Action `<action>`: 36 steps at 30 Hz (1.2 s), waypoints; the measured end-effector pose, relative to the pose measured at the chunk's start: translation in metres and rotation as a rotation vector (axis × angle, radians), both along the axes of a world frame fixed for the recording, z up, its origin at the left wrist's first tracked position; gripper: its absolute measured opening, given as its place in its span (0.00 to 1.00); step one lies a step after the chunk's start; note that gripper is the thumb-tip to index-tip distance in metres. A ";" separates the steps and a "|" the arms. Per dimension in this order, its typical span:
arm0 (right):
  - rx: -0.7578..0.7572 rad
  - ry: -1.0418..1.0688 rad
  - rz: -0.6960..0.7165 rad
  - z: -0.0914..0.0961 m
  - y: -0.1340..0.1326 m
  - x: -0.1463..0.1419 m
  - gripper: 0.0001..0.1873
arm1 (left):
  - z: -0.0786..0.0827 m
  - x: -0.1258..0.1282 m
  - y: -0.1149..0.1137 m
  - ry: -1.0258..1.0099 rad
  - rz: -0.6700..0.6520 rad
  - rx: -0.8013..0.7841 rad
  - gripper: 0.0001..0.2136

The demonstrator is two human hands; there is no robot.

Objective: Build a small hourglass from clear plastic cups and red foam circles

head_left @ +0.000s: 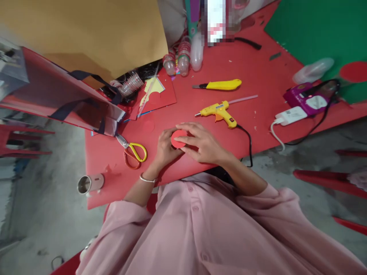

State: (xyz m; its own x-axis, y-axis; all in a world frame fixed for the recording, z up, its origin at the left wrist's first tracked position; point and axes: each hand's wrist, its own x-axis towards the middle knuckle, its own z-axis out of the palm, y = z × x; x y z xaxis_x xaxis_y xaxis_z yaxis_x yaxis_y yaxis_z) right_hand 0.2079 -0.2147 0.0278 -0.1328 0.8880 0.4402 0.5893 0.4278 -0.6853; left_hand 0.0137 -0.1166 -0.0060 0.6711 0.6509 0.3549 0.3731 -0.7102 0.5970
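A round red disc [178,142] faces up between my hands, near the table's front edge. My left hand [166,148] curls around its left side, gripping it or something beneath it that I cannot make out. From the right, my right hand [202,143] lays its fingers over the disc's top and edge. A yellow glue gun [218,111] with a clear stick in its back lies beyond my right hand, nozzle to the left. Scissors [134,154] with yellow and orange handles rest left of my left hand. Behind the glue gun is a yellow utility knife [223,84], its blade showing.
On the red table [114,183], paper scraps [168,95] lie at the back left near plastic cups [183,57]. A paper bag [71,91] stands left, a metal cup [84,185] at the left corner. The glue gun's cord runs off the front edge; a purple power socket [306,100] sits right.
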 end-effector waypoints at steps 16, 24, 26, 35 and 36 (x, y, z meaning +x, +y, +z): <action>0.266 0.157 0.033 0.127 0.087 0.045 0.19 | 0.110 0.063 0.048 -0.652 -0.143 -0.759 0.23; 0.395 0.330 -0.087 0.145 0.120 0.048 0.14 | 0.142 0.092 0.076 -0.723 -0.123 -0.718 0.22; 0.403 0.359 -0.110 0.146 0.123 0.048 0.12 | 0.144 0.097 0.080 -0.718 -0.121 -0.727 0.23; 0.404 0.326 -0.186 0.145 0.128 0.055 0.12 | 0.142 0.108 0.088 -0.705 -0.109 -0.700 0.23; 0.407 0.326 -0.184 0.144 0.128 0.055 0.12 | 0.141 0.108 0.089 -0.709 -0.106 -0.698 0.22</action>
